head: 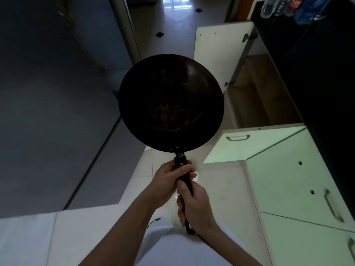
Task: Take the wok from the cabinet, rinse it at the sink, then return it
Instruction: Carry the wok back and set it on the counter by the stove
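I hold the wok (171,102) out over the floor beside the open cabinet (257,100), left hand (169,179) and right hand (194,206) both wrapped round its handle (181,162). It looks rigid, heavy and front-weighted, so two hands on the handle suit it.

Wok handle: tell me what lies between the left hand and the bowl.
Head view: only a short bare stretch of handle, with its riveted joint, separates the left hand from the wok bowl.

Plastic bottles (288,4), dark counter (317,77), tiled floor (172,35)
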Motion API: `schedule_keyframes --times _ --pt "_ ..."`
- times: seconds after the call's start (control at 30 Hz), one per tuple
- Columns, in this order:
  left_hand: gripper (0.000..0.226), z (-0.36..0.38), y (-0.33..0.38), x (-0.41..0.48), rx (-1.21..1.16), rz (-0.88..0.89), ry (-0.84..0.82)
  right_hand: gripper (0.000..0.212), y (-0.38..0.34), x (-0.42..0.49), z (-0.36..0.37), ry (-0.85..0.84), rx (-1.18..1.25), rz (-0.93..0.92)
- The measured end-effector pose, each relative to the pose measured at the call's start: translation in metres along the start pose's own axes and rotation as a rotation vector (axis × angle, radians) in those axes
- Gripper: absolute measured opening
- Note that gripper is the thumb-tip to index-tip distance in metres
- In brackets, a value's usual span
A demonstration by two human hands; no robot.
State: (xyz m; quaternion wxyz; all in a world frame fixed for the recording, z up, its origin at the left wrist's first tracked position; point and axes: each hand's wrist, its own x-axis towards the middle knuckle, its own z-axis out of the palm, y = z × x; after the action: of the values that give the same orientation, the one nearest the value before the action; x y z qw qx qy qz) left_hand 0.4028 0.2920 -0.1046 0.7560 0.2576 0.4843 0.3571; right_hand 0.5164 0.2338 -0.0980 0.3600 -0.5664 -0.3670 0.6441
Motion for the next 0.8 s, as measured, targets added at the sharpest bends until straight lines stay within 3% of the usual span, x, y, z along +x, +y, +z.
schedule_keyframes --times 0.37,0.8 --pt "0.022 0.034 0.126 0.168 0.022 -0.055 -0.007 0.036 -0.1 0.169 -0.047 0.055 0.016 -0.071" --pt "0.028 0.076 0.195 0.287 0.131 -0.212 -0.19 0.03 -0.149 0.258 -0.085 0.321 0.04 -0.062"
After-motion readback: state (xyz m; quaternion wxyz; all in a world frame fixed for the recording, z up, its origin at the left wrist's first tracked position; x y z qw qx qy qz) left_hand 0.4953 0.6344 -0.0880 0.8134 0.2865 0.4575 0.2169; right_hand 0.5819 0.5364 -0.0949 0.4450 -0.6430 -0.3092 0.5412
